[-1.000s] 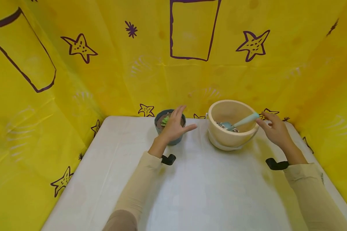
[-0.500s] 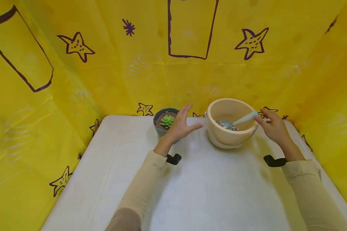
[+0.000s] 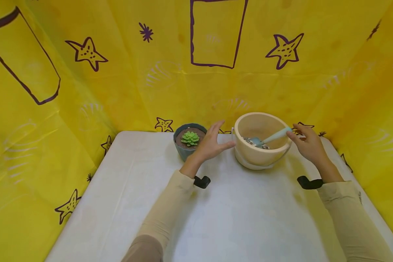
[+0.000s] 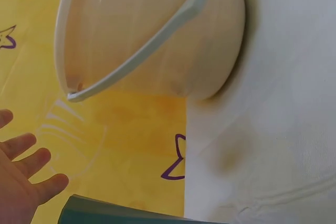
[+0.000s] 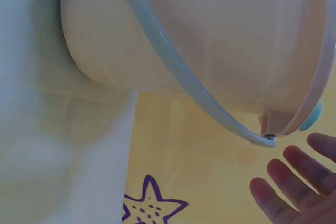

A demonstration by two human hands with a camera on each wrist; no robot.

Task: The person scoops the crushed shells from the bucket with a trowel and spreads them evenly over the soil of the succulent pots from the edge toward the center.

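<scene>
A cream bucket (image 3: 253, 158) stands at the back right of the table, its pale handle (image 5: 181, 74) hanging down the front. Inside, a small trowel (image 3: 276, 136) lies on whitish bits, its mint grip leaning over the right rim. My right hand (image 3: 309, 145), fingers spread, is beside that rim, thumb near the grip's end. Between bucket and plant pot, my left hand (image 3: 211, 144) has its thumb stretched toward the bucket's left side; the left wrist view shows the fingers apart and nothing held. A green succulent (image 3: 190, 138) sits in brown soil in the dark teal pot (image 3: 182, 151).
A white cloth covers the table (image 3: 235, 214). Yellow sheeting (image 3: 124, 72) with purple starfish drawings rises close behind the pot and bucket and along both sides. Each wrist wears a black mount (image 3: 202, 182).
My left hand has moved right, from over the plant pot to the space beside the bucket, uncovering the succulent. My right hand stays by the bucket's right rim with hardly any shift.
</scene>
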